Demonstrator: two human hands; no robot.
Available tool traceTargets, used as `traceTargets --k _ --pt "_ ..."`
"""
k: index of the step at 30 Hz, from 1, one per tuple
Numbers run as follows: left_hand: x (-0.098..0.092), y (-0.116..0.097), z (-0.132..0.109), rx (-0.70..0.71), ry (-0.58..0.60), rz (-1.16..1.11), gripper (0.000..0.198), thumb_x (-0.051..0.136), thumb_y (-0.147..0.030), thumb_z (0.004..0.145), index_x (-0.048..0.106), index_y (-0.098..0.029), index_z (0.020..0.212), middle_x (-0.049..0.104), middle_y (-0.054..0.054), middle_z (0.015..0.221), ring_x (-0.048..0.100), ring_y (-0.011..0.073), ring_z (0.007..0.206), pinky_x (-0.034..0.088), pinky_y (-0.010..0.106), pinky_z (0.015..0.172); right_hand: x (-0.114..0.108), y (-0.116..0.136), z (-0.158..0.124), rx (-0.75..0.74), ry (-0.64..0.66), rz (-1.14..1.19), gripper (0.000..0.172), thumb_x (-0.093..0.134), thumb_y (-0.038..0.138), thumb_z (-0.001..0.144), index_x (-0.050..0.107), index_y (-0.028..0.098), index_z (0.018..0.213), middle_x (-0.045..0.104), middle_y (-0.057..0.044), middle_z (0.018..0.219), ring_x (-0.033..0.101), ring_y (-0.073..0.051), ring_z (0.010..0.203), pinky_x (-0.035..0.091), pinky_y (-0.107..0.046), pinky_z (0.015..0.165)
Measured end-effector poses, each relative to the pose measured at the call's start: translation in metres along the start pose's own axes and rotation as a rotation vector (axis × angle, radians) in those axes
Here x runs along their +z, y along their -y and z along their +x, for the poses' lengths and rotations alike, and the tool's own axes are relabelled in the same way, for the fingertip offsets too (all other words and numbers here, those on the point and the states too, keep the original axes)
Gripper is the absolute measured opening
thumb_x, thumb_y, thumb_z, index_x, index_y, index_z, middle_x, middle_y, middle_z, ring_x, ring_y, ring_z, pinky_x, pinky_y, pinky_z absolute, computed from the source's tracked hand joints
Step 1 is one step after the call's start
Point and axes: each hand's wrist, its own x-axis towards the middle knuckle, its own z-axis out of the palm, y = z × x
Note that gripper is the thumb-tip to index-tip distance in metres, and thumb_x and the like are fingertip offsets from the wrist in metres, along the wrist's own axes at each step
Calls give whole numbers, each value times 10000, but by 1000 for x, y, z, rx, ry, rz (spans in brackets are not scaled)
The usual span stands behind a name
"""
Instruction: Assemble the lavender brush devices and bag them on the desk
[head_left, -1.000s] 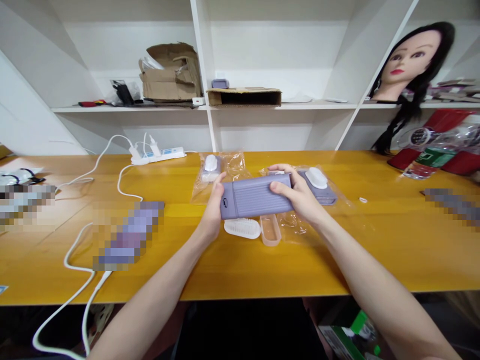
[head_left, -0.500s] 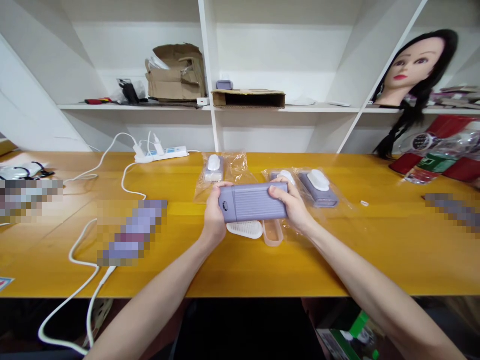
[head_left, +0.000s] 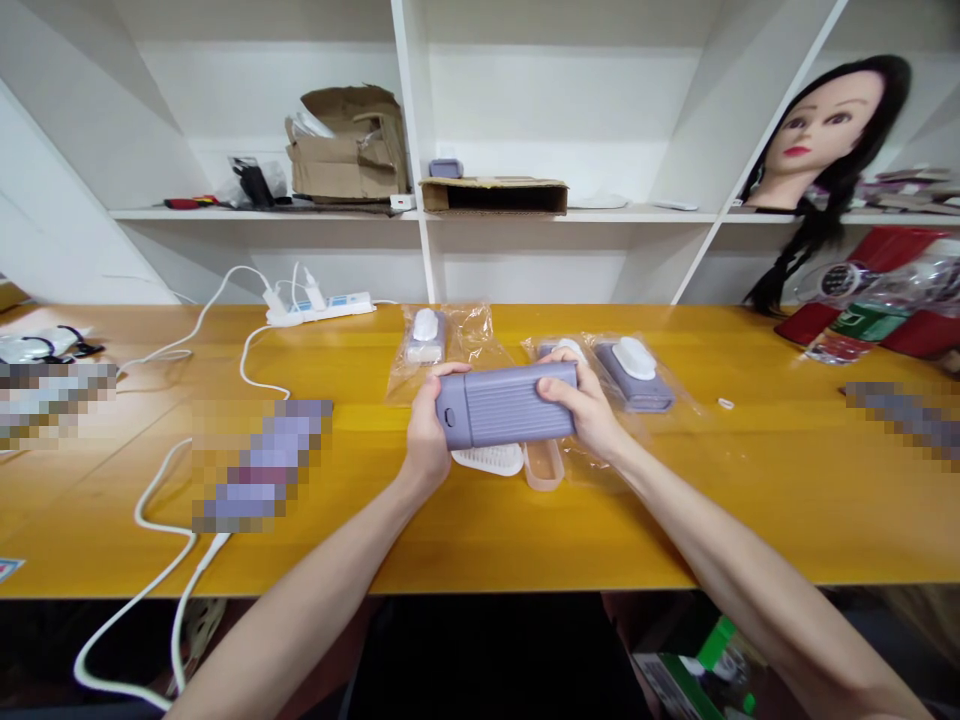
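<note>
Between my two hands is a long purple plastic case (head_left: 510, 408) with a ribbed face and a small oval hole or button near its left end. My left hand (head_left: 427, 435) closes on the left end. My right hand (head_left: 596, 415) grips the right end, thumb on the ribs. Partly hidden below the case, a white bristled brush (head_left: 489, 459) lies on the table. Beside it sits a pale pink translucent oblong tray (head_left: 544, 482). Behind, more purple cases with white oval pieces on top rest in clear plastic bags: one at left (head_left: 425, 345), another at right (head_left: 637, 385), and one mostly hidden behind my right hand.
A white power strip (head_left: 330, 308) with cables lies at the back left of the yellow table (head_left: 360, 550). White shelves hold a cardboard box (head_left: 349, 150), a flat carton (head_left: 495, 197) and a mannequin head (head_left: 829, 125). A plastic bottle (head_left: 859, 322) stands at right.
The case stays in both hands with almost no movement. The whole view has shifted very slightly.
</note>
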Motion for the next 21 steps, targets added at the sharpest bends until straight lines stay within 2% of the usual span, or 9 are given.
traceTargets --k 4,12,21 --pt "-1 1 -1 9 -8 31 402 331 -477 900 648 -230 926 650 31 931 574 195 859 426 309 769 3 0 -2 21 -8 18 311 708 408 626 518 224 789 492 27 747 434 -145 695 319 -269 625" --pt "-3 5 -4 126 -50 147 411 304 -472 913 643 -242 934 652 31 985 566 212 943 410 341 851 5 4 -3 16 -4 16 303 704 400 617 524 229 790 487 25 744 424 -148 691 318 -267 606" --pt "-3 3 -3 80 -12 83 384 343 -475 904 647 -240 905 657 26 950 568 200 911 417 319 832 4 1 -1 35 3 24 314 700 418 625 511 230 792 479 26 757 427 -145 692 332 -265 618"
